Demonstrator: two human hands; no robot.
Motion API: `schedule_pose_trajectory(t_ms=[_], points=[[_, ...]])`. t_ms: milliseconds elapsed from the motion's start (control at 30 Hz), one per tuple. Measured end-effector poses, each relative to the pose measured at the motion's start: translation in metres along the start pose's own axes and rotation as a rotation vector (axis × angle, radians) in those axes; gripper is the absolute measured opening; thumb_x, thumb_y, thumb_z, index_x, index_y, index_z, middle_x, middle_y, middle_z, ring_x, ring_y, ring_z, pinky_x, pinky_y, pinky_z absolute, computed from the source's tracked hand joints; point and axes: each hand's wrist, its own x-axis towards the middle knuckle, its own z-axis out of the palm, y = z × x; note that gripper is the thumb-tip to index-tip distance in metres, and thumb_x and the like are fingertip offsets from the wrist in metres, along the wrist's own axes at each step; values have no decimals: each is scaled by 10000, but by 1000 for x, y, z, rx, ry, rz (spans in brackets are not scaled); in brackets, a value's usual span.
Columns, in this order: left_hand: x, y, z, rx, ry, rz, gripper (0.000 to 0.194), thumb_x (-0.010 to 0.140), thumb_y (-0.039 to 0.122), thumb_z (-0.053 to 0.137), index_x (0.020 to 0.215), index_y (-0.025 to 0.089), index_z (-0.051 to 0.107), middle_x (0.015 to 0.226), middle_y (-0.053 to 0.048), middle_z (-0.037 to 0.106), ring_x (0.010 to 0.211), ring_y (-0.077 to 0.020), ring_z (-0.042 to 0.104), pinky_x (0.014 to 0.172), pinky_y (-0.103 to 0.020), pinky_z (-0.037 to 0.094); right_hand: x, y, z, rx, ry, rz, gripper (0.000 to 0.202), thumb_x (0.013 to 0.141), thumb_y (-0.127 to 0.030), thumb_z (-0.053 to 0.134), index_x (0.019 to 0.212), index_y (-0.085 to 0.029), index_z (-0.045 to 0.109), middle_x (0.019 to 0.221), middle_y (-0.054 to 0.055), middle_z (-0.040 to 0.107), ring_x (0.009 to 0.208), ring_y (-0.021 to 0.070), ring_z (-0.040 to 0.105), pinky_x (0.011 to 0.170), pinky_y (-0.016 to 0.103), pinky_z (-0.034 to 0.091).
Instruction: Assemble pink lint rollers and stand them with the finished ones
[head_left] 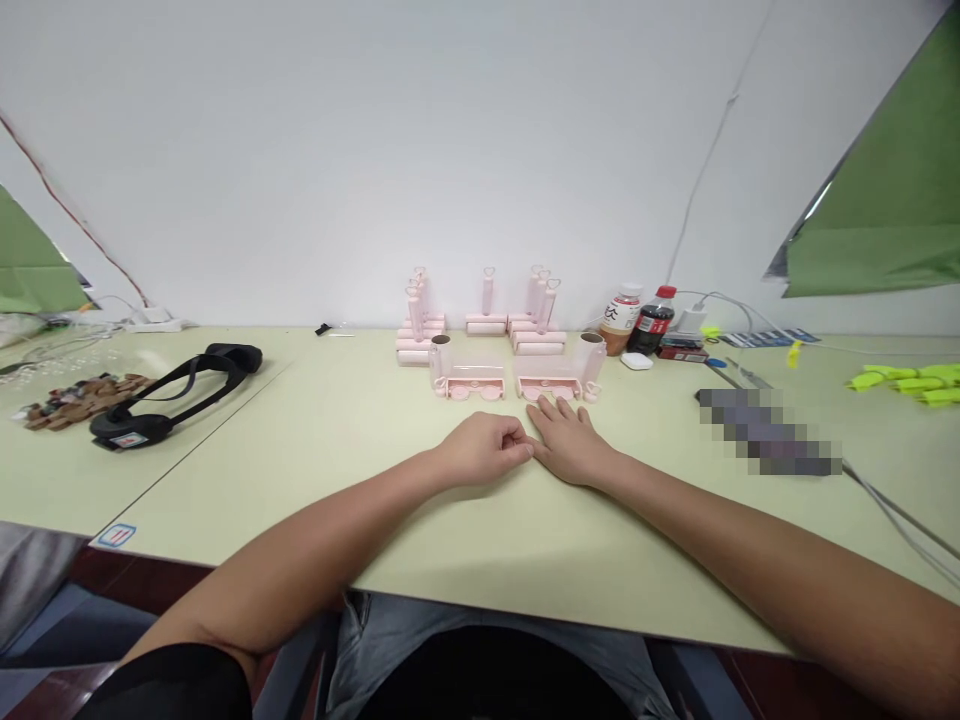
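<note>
My left hand [487, 449] rests on the pale yellow table [420, 550] with its fingers curled in, the thumb and forefinger tips close to my right thumb; no object shows in it. Flat on the table lies my right hand [568, 441], fingers spread and holding nothing. Just beyond its fingertips is a pink open case [549, 388] with round recesses, and a similar pink case [475, 388] lies to the left. Each has a clear roll with a brown core beside it. Behind them, several pink rollers [538, 345] with upright handles stand near the wall.
A black strap headset [135, 425] and a bag of brown pieces [84, 402] are at the left. Two bottles, one with cola [651, 322], stand back right. Further right are a blurred dark item [769, 432], cables and yellow-green pieces [911, 382].
</note>
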Motion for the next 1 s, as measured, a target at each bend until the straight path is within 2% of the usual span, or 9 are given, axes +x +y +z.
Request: schedule_pose_trajectory(t_ms=[167, 300, 400, 467, 567, 667, 767, 867, 1000], points=[[55, 5, -53, 299, 98, 34, 178, 813, 307, 520, 798, 199, 661, 826, -26, 691, 733, -176, 600, 646, -276, 419, -12, -7, 1, 45, 123, -53, 698, 920, -552, 386, 1476, -132, 362, 1576, 179, 237, 1444, 420, 154, 1129, 606, 147], [128, -15, -104, 496, 291, -75, 385, 819, 272, 530, 1188, 186, 598, 1103, -106, 658, 925, -245, 612, 798, -343, 464, -21, -11, 3, 140, 166, -111, 654, 904, -493, 458, 1458, -152, 397, 1553, 174, 299, 1434, 404, 196, 1128, 620, 142], [180, -32, -129, 616, 322, -185, 595, 833, 239, 513, 1417, 192, 409, 1394, -177, 453, 1101, -306, 565, 910, -408, 447, -25, -14, 3, 213, 159, -137, 610, 892, -450, 490, 1429, -165, 441, 1535, 169, 335, 1418, 392, 240, 1131, 620, 135], [208, -41, -138, 704, 326, -214, 655, 843, 212, 491, 1474, 199, 316, 1520, -168, 296, 1254, -352, 450, 988, -449, 406, -26, -16, 1, 249, 171, -155, 567, 890, -426, 498, 1394, -167, 484, 1525, 165, 354, 1409, 385, 258, 1133, 617, 135], [238, -49, -142, 829, 198, -240, 769, 823, 166, 507, 1523, 195, 190, 1596, -140, 139, 1358, -388, 305, 1019, -477, 388, -27, -18, 1, 281, 211, -167, 496, 882, -375, 514, 1331, -166, 545, 1497, 159, 398, 1389, 371, 297, 1131, 609, 157], [254, -54, -142, 870, 113, -259, 718, 838, 163, 490, 1509, 161, 234, 1566, -156, 237, 1322, -368, 366, 1023, -459, 391, -27, -18, 3, 309, 268, -193, 435, 869, -321, 533, 1274, -169, 583, 1455, 157, 451, 1351, 346, 359, 1116, 604, 208], [259, -56, -140, 886, 145, -254, 565, 870, 200, 462, 1421, 90, 400, 1446, -211, 415, 1248, -347, 458, 985, -429, 419, -26, -18, 5, 337, 327, -240, 384, 862, -292, 546, 1221, -175, 613, 1411, 156, 499, 1308, 330, 413, 1098, 602, 247], [257, -55, -140, 911, 138, -243, 399, 861, 209, 491, 1223, 83, 603, 1232, -208, 598, 1124, -307, 561, 933, -382, 448, -25, -18, 6, 367, 381, -283, 353, 863, -288, 551, 1184, -167, 633, 1370, 164, 536, 1269, 333, 452, 1086, 608, 267], [243, -40, -149, 947, 159, -203, 318, 845, 212, 516, 1103, 110, 672, 1146, -176, 651, 1060, -281, 595, 897, -354, 460, -22, -15, 5, 438, 445, -335, 330, 861, -280, 557, 1155, -155, 641, 1331, 184, 563, 1237, 320, 491, 1064, 587, 326]])
